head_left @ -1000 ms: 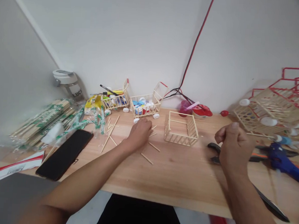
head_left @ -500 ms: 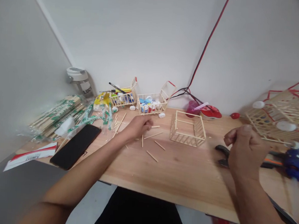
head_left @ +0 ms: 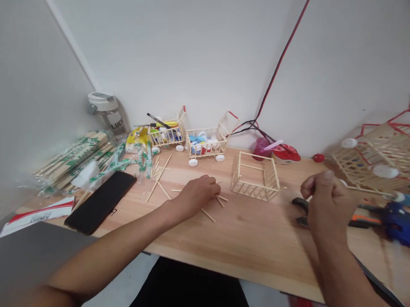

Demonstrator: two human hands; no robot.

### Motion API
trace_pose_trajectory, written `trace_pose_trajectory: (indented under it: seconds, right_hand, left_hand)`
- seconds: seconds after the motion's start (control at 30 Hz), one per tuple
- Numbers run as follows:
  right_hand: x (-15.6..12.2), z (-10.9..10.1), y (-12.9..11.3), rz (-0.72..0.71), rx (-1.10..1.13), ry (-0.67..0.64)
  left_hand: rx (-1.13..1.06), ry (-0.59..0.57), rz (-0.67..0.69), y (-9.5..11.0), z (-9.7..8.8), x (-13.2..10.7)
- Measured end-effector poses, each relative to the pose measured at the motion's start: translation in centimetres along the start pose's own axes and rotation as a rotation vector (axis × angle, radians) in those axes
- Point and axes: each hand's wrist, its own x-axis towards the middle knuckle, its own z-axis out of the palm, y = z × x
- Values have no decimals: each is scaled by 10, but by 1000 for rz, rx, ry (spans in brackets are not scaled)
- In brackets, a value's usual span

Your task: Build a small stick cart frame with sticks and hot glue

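Sticks all over the bench by the left hand, how would you even grab those?

Thin, stiff and super light, so they'd probably skitter if you swipe at them. I'd pinch one near its middle with the fingertips and go gently, since they look easy to snap.

And the hands right now?

Left one's low over the pile with the fingers curled, knuckles up, and I can't tell if it has a stick pinched underneath. The right hand is up off the bench in a loose fist, thumb on top, no idea if anything's inside. Cutters sit around 9 o'clock from it.

Anything different from half a second back?

Yep, the left hand has slid toward the stick frame, now around 2 o'clock from it, and covers sticks that were showing before. The frame hasn't budged, and the right hand looks about the same.
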Motion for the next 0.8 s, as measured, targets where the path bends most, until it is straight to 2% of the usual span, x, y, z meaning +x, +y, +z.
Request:
trace_pose_trajectory:
  seconds: [0.17, 0.3, 0.4, 0.5, 0.57, 0.67, 0.8]
  right_hand:
    - [-3, -1, -5, 32, -4, -25]
    - [-4, -1, -6, 18, -14, -42]
    - [-4, -1, -5, -12, -9, -44]
    - [-6, 0, -7, -46, 34, -35]
    - [-8, 1, -11, -49, 50, -54]
    - [-12, 5, -23, -43, 42, -193]
    - [-13, 10, -43, -45, 76, -393]
  left_hand:
    - [130, -8, 77, 5, -5, -1]
    - [117, -31, 111, 4, -3, 1]
    - [-141, 5, -19, 0, -3, -1]
    - [-408, 72, -156, 0, -10, -4]
    - [-709, 105, -161, 3, -19, -5]
    - [-1245, 144, -135, 14, -32, 0]
    - [-1406, 204, -93, 37, -43, 13]
